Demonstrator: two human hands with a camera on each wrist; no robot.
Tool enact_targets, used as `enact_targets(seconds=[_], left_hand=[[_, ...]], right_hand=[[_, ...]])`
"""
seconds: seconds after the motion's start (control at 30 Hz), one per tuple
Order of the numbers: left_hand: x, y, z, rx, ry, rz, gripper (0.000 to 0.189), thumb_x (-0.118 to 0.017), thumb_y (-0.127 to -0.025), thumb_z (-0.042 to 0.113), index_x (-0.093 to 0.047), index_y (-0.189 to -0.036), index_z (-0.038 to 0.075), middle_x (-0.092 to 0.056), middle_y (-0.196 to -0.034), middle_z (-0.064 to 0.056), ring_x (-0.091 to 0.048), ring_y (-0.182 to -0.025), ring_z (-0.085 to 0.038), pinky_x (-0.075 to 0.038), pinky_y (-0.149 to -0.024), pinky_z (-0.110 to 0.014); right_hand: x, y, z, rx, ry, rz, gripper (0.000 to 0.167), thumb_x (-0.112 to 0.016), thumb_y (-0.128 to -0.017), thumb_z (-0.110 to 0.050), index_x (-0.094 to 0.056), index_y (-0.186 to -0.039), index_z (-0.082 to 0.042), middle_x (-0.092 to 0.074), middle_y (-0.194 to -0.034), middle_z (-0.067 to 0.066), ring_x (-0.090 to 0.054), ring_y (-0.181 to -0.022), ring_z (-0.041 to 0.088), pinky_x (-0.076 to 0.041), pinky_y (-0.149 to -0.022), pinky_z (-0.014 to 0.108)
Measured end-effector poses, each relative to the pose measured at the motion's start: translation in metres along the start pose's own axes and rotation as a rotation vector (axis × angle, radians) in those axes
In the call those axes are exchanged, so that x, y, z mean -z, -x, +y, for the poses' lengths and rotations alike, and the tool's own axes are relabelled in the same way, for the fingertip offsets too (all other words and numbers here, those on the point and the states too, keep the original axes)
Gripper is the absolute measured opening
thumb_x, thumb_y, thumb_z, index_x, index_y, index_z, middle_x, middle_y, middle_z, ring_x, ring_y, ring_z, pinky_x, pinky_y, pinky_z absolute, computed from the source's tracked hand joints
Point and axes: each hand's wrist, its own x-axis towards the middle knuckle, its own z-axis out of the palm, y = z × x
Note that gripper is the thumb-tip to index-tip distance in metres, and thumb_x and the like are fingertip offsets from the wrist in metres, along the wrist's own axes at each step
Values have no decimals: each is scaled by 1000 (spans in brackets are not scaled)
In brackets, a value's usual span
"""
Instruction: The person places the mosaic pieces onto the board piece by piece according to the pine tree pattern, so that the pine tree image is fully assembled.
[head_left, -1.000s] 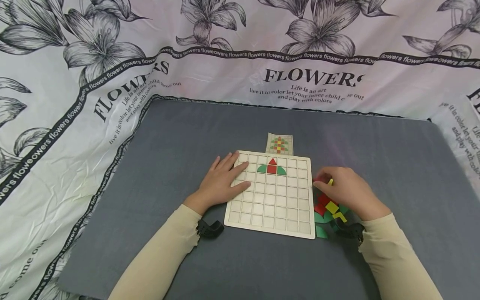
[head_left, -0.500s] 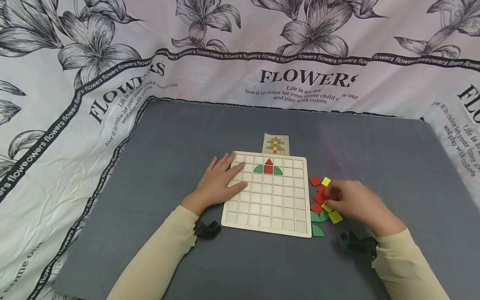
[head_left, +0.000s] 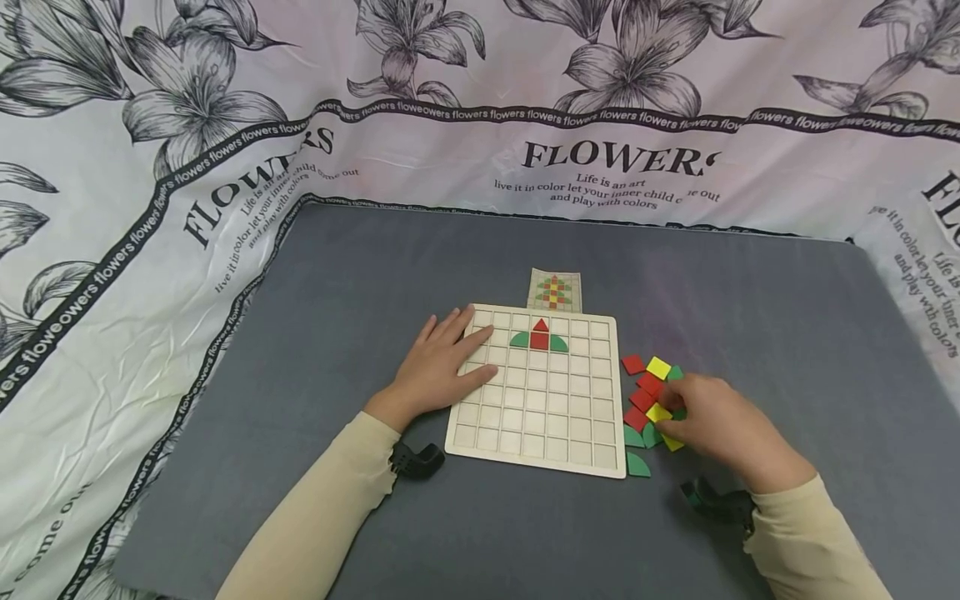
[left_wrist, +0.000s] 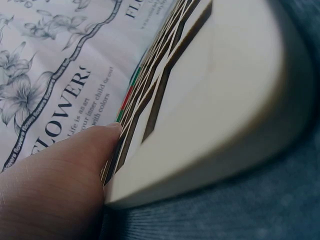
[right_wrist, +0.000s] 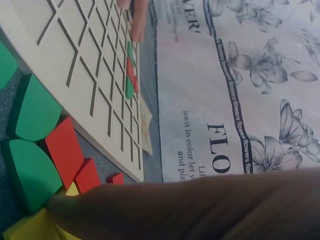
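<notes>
Yellow tiles (head_left: pixel 657 413) lie at the fingertips of our right hand (head_left: pixel 716 423) (whether pinched, we cannot tell); our left hand (head_left: pixel 435 367), fingers spread, rests on the board (head_left: pixel 534 421) beyond; seemingly choosing one, we likely need a clean lift next.

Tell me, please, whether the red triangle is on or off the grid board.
On: the red triangle lies on the grid board, just beyond a red square.

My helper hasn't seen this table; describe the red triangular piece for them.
On the grey table lies a pale wooden grid board. Near its far edge, just beyond a red square tile, sits the red triangular piece, the board's only triangle.
</notes>
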Motion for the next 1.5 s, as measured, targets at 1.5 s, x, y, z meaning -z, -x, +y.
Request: enact_targets(seconds=[1.5], left_hand=[[2,1,2,-4,8,11,71,-50,-105,62,-37,-166,28,-12,-177,-4,-9,-164,-25,2,-132,-50]], right_hand=[[3,-42,-50,169,144,202,12,-81,-83,-26,-74,-78,-17,-61,-70,-8,-50,-60,10,-39,-48,30]])
